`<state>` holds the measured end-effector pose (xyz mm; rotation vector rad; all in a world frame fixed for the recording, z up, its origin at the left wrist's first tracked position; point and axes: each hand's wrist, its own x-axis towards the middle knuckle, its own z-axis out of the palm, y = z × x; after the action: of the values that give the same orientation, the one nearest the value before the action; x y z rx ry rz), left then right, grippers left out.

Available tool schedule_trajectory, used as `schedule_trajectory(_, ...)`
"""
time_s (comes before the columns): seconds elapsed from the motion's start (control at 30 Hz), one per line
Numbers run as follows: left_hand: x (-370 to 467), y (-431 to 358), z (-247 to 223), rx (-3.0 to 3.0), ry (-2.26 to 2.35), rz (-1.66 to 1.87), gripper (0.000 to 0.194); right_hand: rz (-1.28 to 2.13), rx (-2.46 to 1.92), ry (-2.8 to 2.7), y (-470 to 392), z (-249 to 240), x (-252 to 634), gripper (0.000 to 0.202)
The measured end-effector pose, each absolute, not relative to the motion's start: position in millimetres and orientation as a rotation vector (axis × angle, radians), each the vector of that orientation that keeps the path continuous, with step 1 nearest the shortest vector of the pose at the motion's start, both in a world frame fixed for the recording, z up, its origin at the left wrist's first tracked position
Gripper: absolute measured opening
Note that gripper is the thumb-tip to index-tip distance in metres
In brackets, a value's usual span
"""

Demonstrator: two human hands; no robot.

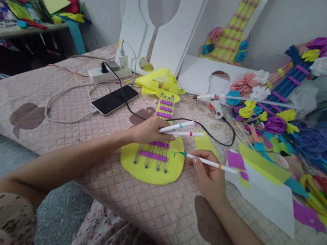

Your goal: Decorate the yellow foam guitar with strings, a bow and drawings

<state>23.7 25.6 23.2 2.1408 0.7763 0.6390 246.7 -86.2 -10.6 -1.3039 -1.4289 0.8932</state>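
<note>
A yellow paper guitar lies flat, with purple bars across its neck and body and grey strings running along it. My left hand rests over its middle, closed on two white markers, one with a teal end and one with a pinkish-red end. My right hand pinches a white marker with an orange band. Its green tip is just right of a small green mark on the guitar's right side.
A phone and power strip with cables lie at back left. A glue gun is behind the guitar. Decorated guitars and white cutout boards stand against the wall. Paper scraps and scissors lie right.
</note>
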Motion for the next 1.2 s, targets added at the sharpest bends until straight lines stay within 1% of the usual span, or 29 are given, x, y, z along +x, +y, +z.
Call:
schedule_trajectory(0.33,24,25,23,2.120,0.798,0.601,0.028,0.871,-1.312,-1.496,-86,-12,248,0.016)
schedule_trajectory(0.53,24,24,26,2.083,0.796,0.570,0.029,0.769,-1.238,-1.375,-87,-5,249,0.012)
schedule_trajectory(0.8,24,23,25,1.995,0.740,0.514,0.029,0.985,-0.953,-1.234,-82,0,244,0.019)
schedule_trajectory(0.97,26,18,28,2.022,0.698,0.501,0.025,0.990,-1.001,-1.293,-81,-2,243,0.020)
schedule_trajectory(1.2,27,15,29,2.053,0.723,0.486,0.028,1.008,-1.039,-1.290,-80,-4,242,0.018)
